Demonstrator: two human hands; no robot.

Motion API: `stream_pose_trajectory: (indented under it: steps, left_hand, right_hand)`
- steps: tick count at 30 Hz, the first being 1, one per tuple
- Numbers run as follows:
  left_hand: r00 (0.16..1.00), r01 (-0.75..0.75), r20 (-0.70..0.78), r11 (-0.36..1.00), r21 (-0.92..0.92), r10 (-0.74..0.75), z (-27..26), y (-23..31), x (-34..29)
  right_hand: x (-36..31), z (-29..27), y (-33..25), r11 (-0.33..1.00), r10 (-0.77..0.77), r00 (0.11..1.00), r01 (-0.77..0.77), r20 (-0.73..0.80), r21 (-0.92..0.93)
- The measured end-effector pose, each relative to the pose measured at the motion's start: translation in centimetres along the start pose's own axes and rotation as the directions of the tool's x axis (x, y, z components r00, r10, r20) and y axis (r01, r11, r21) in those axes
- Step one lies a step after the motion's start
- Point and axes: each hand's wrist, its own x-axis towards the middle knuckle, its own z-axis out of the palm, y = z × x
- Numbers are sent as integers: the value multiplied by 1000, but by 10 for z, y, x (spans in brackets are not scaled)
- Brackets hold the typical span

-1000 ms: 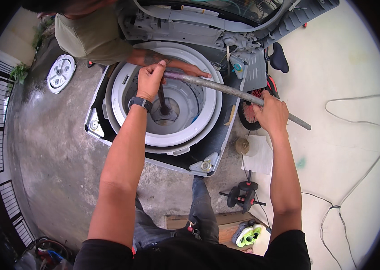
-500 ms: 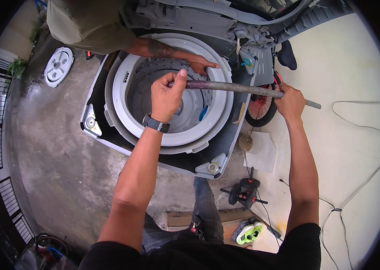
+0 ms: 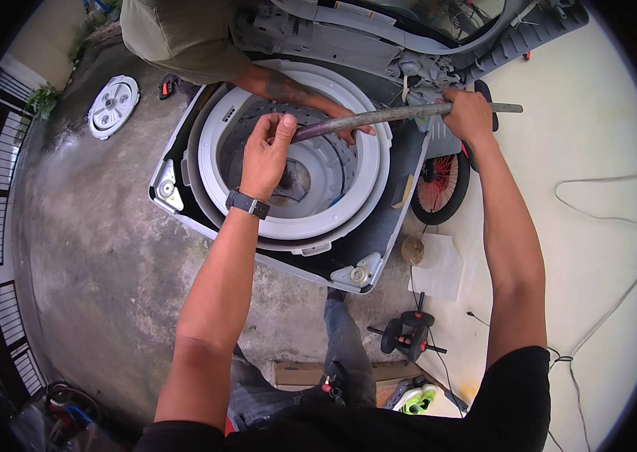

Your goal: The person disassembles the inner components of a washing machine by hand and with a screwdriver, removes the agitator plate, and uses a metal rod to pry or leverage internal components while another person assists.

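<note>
A long grey metal pipe [image 3: 394,114] with a purplish left end lies across my two hands, above the open tub of a top-loading washing machine [image 3: 311,228]. My left hand [image 3: 267,151] is closed round the purplish end, over the drum opening. Farther right, my right hand [image 3: 467,114] grips the pipe near its grey end, beyond the machine's right edge. Below the pipe, the drum's inside [image 3: 326,169] shows a dark hub at its bottom. Another person's hand [image 3: 348,126] rests on the far right of the tub's rim, partly behind the pipe.
The machine's raised top cover [image 3: 348,45] stands at the back. A round white washer plate [image 3: 113,107] lies on the concrete floor at left. A red-spoked wheel [image 3: 439,184], a roller with black wheels [image 3: 409,335] and shoes [image 3: 412,398] are at right. Cables hang along the pale wall [image 3: 582,248].
The pipe has tilted, its right end now higher in view. My right hand has moved up and left with it; my left hand has shifted slightly left.
</note>
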Motion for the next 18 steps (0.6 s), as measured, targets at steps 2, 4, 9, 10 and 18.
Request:
stream_pose_trajectory:
  steps: [2, 4, 9, 10, 18]
  left_hand:
    - [996, -84, 18, 980, 182, 82, -17, -14, -8]
    - [996, -90, 36, 868, 489, 83, -37, -43, -39]
    - [853, -343, 472, 442, 829, -223, -32, -33, -121]
    - [809, -353, 497, 416, 838, -314, -32, -34, -118]
    - [531, -493, 567, 315, 811, -630, -57, -46, -72]
  right_hand:
    - [-19, -3, 0, 1000, -7, 1000, 7, 10, 17]
    - [-42, -6, 10, 1000, 5, 999, -6, 38, 12]
    - [-75, -1, 30, 998, 57, 991, -58, 121, 11]
    - [-72, -1, 30, 999, 51, 991, -52, 125, 4]
    - [-48, 6, 32, 988, 151, 972, -155, 180, 7]
